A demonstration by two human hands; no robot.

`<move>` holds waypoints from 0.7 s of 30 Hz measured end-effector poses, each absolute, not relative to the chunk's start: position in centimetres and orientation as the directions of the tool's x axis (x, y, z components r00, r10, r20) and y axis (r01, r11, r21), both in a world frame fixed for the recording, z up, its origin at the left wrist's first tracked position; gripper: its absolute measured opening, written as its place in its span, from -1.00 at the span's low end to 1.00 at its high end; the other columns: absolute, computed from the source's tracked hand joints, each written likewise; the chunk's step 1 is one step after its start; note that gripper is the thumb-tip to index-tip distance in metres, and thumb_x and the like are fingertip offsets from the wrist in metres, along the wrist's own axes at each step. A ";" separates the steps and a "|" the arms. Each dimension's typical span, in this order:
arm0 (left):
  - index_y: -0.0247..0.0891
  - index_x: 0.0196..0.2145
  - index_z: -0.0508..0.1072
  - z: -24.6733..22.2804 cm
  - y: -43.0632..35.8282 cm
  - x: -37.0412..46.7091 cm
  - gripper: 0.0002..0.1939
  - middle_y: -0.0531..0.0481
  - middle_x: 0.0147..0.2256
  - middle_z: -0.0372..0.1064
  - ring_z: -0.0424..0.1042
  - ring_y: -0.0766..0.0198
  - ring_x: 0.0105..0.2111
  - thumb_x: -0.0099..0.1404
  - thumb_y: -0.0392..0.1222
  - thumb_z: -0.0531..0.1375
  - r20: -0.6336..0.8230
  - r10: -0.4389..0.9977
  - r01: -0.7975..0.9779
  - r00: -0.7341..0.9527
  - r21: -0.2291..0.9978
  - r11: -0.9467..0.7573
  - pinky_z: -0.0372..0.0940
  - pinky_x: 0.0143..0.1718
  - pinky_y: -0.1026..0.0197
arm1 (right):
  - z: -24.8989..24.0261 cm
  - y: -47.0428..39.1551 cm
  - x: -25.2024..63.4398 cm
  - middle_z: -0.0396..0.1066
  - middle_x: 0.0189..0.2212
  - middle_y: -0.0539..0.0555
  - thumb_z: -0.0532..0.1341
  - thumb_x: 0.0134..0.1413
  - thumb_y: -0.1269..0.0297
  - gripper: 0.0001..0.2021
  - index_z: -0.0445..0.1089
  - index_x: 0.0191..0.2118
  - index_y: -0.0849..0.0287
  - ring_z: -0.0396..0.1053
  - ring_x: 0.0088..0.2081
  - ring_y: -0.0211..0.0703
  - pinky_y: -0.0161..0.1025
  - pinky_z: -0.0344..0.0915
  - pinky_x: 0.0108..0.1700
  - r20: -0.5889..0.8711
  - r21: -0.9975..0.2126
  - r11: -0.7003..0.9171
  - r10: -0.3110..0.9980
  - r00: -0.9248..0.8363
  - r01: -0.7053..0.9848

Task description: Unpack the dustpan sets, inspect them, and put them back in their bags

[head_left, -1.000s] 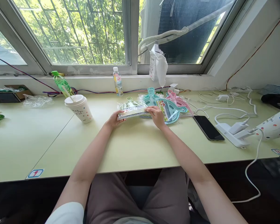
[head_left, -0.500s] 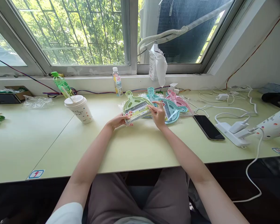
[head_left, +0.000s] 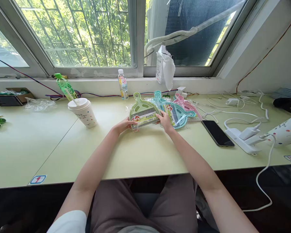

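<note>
Between my two hands is a green dustpan and brush set in clear plastic wrap, with a printed label across the bristles. My left hand grips its lower left edge, thumb on the front. At its right edge my right hand is closed on it, thumb over the label's end. Just behind and to the right lie blue dustpan sets, also wrapped, and a pink dustpan set partly covered by them.
On the left stand a paper cup with a straw and a green-capped bottle. A small bottle is near the window. To the right lie a phone, a power strip, white cables and a tipped dotted cup.
My right hand has dropped from the label's upper right to the set's right edge and grips it there. The green set now faces me more upright.
</note>
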State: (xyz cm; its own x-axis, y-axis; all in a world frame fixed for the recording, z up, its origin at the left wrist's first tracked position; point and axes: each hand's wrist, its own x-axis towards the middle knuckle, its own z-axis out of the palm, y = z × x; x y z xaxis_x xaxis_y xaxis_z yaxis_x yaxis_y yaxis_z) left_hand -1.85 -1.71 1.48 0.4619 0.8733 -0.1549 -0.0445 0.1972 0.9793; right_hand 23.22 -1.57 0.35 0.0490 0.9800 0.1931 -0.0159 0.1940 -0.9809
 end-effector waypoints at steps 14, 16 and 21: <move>-0.19 0.00 0.53 1.4 -3.0 2.6 -0.46 -0.17 0.10 0.39 0.37 0.00 0.09 0.08 0.05 0.39 0.422 0.879 0.151 0.221 0.876 -0.458 0.46 -0.17 0.19 | 0.0 -1.0 23.4 0.38 -0.02 0.13 0.12 0.08 0.28 -0.49 0.28 0.20 0.10 0.49 -0.11 -0.04 0.00 0.58 -0.11 0.069 -0.971 0.127 0.959 0.275 -0.201; -0.22 -0.08 0.56 1.0 -2.9 2.7 -0.57 -0.15 0.02 0.45 0.43 0.06 -0.01 0.16 0.07 0.32 0.397 0.910 0.127 0.118 0.903 -0.410 0.47 -0.24 0.18 | 0.0 -1.2 23.1 0.40 -0.06 0.13 0.12 0.08 0.26 -0.52 0.30 0.16 0.10 0.48 -0.12 -0.04 0.00 0.58 -0.11 0.081 -0.972 0.133 0.964 0.253 -0.193; -0.24 -0.22 0.59 0.6 -3.1 3.3 -0.71 -0.10 -0.14 0.53 0.46 0.12 -0.07 0.30 0.00 0.20 0.423 0.899 0.130 -0.111 0.903 -0.409 0.44 -0.12 0.13 | 0.2 -1.6 22.5 0.41 -0.06 0.13 0.14 0.05 0.24 -0.58 0.28 0.07 0.10 0.47 -0.11 -0.02 -0.02 0.58 -0.16 0.076 -0.978 0.116 0.972 0.220 -0.173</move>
State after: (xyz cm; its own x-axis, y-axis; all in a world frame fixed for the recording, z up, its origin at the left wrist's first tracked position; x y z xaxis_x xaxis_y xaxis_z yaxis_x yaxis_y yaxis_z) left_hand 3.33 -3.08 0.57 -0.1110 0.8991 0.4234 0.1300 -0.4092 0.9031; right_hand 22.49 -1.64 0.24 0.2204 0.9724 0.0765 -0.1731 0.1162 -0.9780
